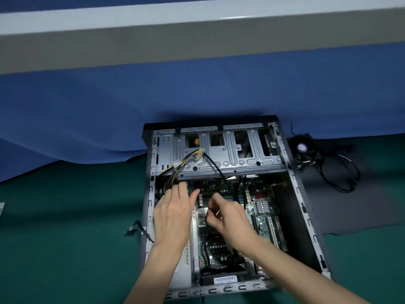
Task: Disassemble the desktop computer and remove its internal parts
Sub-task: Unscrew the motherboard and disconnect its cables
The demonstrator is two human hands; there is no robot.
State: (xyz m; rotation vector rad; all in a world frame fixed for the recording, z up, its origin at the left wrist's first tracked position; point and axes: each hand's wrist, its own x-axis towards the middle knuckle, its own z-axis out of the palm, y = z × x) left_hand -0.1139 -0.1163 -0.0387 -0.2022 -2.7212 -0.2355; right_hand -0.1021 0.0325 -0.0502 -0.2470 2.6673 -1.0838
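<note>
Grey metal, the case (219, 289) lies on its side on a green mat (65, 238), with the open side facing up. Its long way runs from the person out toward the blue cloth (87, 117). The black front end is far away and the back end is near, swung a little to the right. Inside, the board (263, 207) is not out yet, and the drive cage (230, 150) sits at the far end.

The step looks like unplugging wires (186, 161) from the board — yellow and black ones hang over the cage. The left hand (173, 213) reaches to the far left corner of the board. Its fingers are straight, its thumb is apart, and its tips are at the wires. The right hand (228, 218) hovers over the middle of the board with its fingers curled. It may be pinching a thin black wire, but the blur hides it, so I cannot tell.

Next, I think, a plug needs a firm pinch and a straight pull — no yanking on the wire.

A black fan (303, 148) with its cord lies outside, just beside the far right of the case.
</note>
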